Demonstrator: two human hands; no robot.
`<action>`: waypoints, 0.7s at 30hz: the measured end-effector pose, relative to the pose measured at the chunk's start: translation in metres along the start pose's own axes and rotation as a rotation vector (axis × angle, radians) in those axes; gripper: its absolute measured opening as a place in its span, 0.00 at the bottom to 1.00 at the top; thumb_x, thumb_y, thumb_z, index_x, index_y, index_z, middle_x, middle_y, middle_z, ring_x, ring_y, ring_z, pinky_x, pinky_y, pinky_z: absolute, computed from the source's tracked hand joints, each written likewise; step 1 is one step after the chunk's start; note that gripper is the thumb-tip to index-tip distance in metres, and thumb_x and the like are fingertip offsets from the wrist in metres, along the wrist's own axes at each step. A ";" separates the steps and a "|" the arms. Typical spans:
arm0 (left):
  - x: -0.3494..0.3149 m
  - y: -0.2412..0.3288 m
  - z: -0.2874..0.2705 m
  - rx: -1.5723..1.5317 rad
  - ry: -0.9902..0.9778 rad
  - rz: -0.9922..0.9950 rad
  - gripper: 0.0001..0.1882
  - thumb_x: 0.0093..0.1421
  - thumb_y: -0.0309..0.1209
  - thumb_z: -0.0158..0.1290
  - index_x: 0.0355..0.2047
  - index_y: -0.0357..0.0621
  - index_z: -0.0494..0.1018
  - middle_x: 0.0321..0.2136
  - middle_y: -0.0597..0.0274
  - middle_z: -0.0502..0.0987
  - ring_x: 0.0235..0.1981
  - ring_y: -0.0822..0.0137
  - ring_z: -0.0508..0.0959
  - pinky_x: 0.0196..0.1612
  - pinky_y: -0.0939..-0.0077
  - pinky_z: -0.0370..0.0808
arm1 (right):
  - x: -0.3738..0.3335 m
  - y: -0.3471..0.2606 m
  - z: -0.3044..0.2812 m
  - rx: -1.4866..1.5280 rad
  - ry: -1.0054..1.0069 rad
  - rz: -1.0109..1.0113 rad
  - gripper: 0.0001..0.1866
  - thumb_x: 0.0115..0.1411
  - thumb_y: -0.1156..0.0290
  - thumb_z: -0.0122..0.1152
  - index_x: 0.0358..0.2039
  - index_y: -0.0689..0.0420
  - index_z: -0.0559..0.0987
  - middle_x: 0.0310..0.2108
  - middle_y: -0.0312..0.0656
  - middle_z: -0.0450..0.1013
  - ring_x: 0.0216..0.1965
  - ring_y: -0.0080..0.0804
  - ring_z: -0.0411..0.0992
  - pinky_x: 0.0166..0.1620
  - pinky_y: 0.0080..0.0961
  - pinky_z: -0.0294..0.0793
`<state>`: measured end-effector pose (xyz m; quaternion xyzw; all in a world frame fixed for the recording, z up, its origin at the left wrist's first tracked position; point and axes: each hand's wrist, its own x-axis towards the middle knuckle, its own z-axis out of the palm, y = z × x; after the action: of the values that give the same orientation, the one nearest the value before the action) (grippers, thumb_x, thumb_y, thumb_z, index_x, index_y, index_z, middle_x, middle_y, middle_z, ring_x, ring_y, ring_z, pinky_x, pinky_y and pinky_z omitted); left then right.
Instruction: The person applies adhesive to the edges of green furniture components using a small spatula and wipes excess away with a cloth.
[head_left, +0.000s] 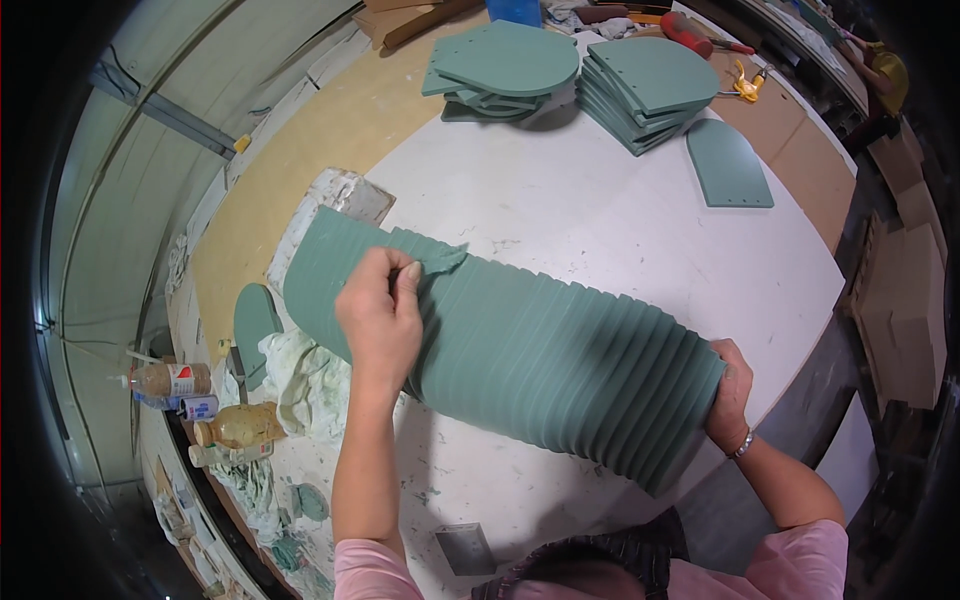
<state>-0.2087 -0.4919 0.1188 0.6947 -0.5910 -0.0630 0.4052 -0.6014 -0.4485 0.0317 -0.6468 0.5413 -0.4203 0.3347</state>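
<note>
A long row of thin green panels point(560, 360), pressed face to face and standing on edge, runs across the white table from centre left to lower right. My left hand point(380, 310) is over the row's left part, thumb and fingers pinched on a crumpled green scrap point(443, 260); its material I cannot make out. The scrap lies against the upper edges. At the right end my right hand point(732, 392), a metal band on its wrist, grips the last panel from outside; some fingers are hidden. A whitish block point(345, 195) stands behind the row's left end.
Two stacks of green round-ended panels point(510, 58) point(655, 75) and a single panel point(730, 165) lie at the back. At left are a stained cloth point(305, 385), bottles point(240, 427) and another panel point(256, 318). A grey metal block point(465, 549) sits near me.
</note>
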 end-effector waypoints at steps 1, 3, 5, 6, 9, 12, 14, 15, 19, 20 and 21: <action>-0.001 0.002 0.001 0.048 -0.021 0.042 0.04 0.62 0.21 0.54 0.30 0.36 0.71 0.20 0.61 0.69 0.22 0.72 0.66 0.28 0.77 0.66 | 0.000 -0.001 0.000 0.000 -0.001 0.000 0.34 0.68 0.46 0.36 0.33 0.68 0.76 0.31 0.50 0.72 0.34 0.41 0.72 0.40 0.32 0.70; -0.001 0.001 0.002 0.096 -0.042 0.083 0.04 0.62 0.21 0.54 0.30 0.36 0.71 0.20 0.62 0.69 0.23 0.73 0.66 0.28 0.78 0.66 | 0.000 -0.002 -0.001 -0.002 -0.005 0.015 0.34 0.68 0.46 0.35 0.34 0.67 0.76 0.31 0.50 0.72 0.34 0.41 0.72 0.40 0.32 0.70; 0.000 -0.002 0.003 0.030 0.003 0.019 0.05 0.63 0.22 0.54 0.30 0.36 0.70 0.20 0.66 0.69 0.24 0.76 0.65 0.29 0.79 0.66 | 0.000 -0.001 0.000 -0.004 -0.001 0.005 0.33 0.68 0.46 0.35 0.34 0.67 0.76 0.31 0.50 0.72 0.33 0.41 0.72 0.40 0.33 0.70; 0.000 -0.003 0.002 0.029 0.003 0.019 0.05 0.63 0.22 0.54 0.30 0.36 0.70 0.20 0.66 0.69 0.24 0.76 0.65 0.29 0.79 0.66 | -0.001 -0.001 0.000 -0.008 0.005 -0.004 0.33 0.68 0.46 0.35 0.34 0.67 0.76 0.31 0.50 0.72 0.33 0.41 0.72 0.40 0.33 0.70; 0.004 -0.009 -0.006 0.000 0.083 0.034 0.04 0.62 0.23 0.54 0.30 0.36 0.72 0.20 0.60 0.73 0.21 0.71 0.69 0.26 0.75 0.68 | 0.000 -0.001 0.000 -0.012 0.005 -0.007 0.33 0.68 0.46 0.35 0.34 0.67 0.76 0.31 0.50 0.72 0.33 0.42 0.72 0.40 0.33 0.70; 0.012 -0.022 -0.017 -0.053 0.195 -0.016 0.05 0.63 0.23 0.54 0.30 0.35 0.71 0.20 0.63 0.72 0.22 0.74 0.67 0.27 0.77 0.67 | 0.000 -0.002 -0.001 -0.015 -0.003 -0.002 0.33 0.68 0.47 0.35 0.34 0.67 0.76 0.31 0.50 0.73 0.33 0.42 0.72 0.39 0.33 0.70; 0.015 -0.026 -0.021 -0.057 0.190 -0.027 0.05 0.63 0.23 0.54 0.30 0.35 0.71 0.20 0.65 0.72 0.23 0.76 0.67 0.27 0.79 0.66 | 0.000 -0.002 -0.001 -0.018 0.002 -0.008 0.33 0.68 0.47 0.35 0.34 0.67 0.76 0.31 0.50 0.72 0.33 0.42 0.72 0.39 0.33 0.70; 0.015 -0.027 -0.022 -0.048 0.166 -0.034 0.05 0.63 0.23 0.54 0.30 0.35 0.71 0.20 0.65 0.71 0.23 0.76 0.66 0.27 0.79 0.66 | 0.000 -0.002 0.000 -0.020 0.006 -0.017 0.32 0.68 0.48 0.35 0.34 0.67 0.76 0.31 0.50 0.72 0.33 0.42 0.72 0.39 0.33 0.70; 0.015 -0.029 -0.019 -0.008 0.089 -0.062 0.05 0.63 0.23 0.54 0.29 0.36 0.71 0.20 0.63 0.71 0.22 0.74 0.67 0.28 0.77 0.67 | 0.001 -0.005 -0.001 -0.013 -0.003 -0.005 0.32 0.68 0.48 0.36 0.34 0.67 0.76 0.30 0.50 0.72 0.33 0.41 0.72 0.39 0.33 0.70; 0.016 -0.028 -0.018 -0.007 0.090 -0.062 0.05 0.63 0.23 0.54 0.29 0.36 0.71 0.20 0.63 0.71 0.22 0.74 0.67 0.28 0.77 0.67 | 0.001 -0.004 -0.001 -0.008 -0.005 -0.001 0.32 0.68 0.48 0.36 0.34 0.67 0.76 0.30 0.50 0.72 0.33 0.41 0.72 0.39 0.33 0.70; 0.017 -0.027 -0.016 0.021 0.093 -0.069 0.05 0.62 0.23 0.55 0.29 0.36 0.71 0.19 0.61 0.72 0.22 0.72 0.68 0.28 0.75 0.68 | 0.001 -0.004 -0.001 -0.006 -0.008 0.004 0.32 0.68 0.48 0.36 0.33 0.67 0.76 0.30 0.50 0.72 0.33 0.41 0.72 0.39 0.32 0.70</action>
<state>-0.1741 -0.4999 0.1187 0.7210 -0.5481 -0.0382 0.4223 -0.6006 -0.4488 0.0361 -0.6483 0.5426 -0.4155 0.3356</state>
